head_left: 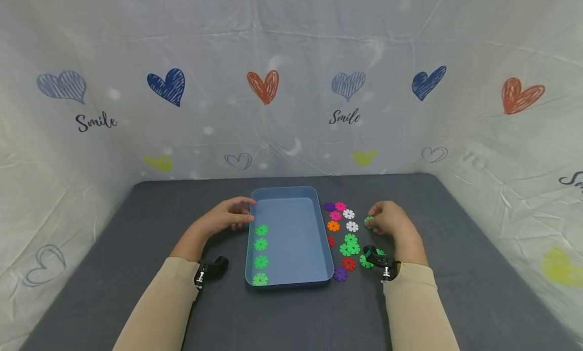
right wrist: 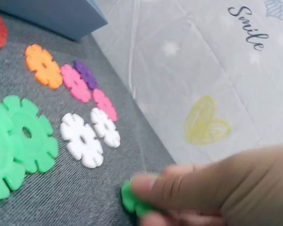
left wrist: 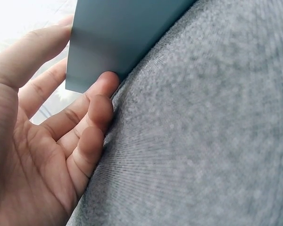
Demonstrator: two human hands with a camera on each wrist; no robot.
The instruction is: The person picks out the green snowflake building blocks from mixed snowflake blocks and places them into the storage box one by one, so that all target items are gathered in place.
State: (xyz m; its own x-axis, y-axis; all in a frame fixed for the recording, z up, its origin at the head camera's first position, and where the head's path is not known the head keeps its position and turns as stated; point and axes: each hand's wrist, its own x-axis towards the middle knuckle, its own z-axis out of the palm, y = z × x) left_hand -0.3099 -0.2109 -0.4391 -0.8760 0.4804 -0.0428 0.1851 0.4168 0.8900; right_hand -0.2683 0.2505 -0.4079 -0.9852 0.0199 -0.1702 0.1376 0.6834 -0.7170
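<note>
A shallow blue-grey tray (head_left: pixel 291 239) lies on the table, with several green notched plastic discs (head_left: pixel 261 244) in a column along its left inner side. My left hand (head_left: pixel 231 215) rests at the tray's left side, thumb and fingers loosely spread. Its fingertips lie against the tray's outer wall (left wrist: pixel 104 42) in the left wrist view. To the right of the loose pieces, my right hand (head_left: pixel 390 220) pinches a green notched disc (head_left: pixel 369 221) between thumb and fingers. The right wrist view has that disc (right wrist: pixel 132 200) close over the cloth, partly hidden by the thumb.
Beside the tray's right wall lie loose notched discs: orange (head_left: pixel 333 226), white (head_left: pixel 352 227), pink (head_left: pixel 340 206), purple (head_left: pixel 340 274), red (head_left: pixel 348 264) and a green cluster (head_left: pixel 350 247). A dark grey cloth (head_left: pixel 282 320) covers the table. Behind hangs a pale curtain (head_left: pixel 300 133) with printed hearts.
</note>
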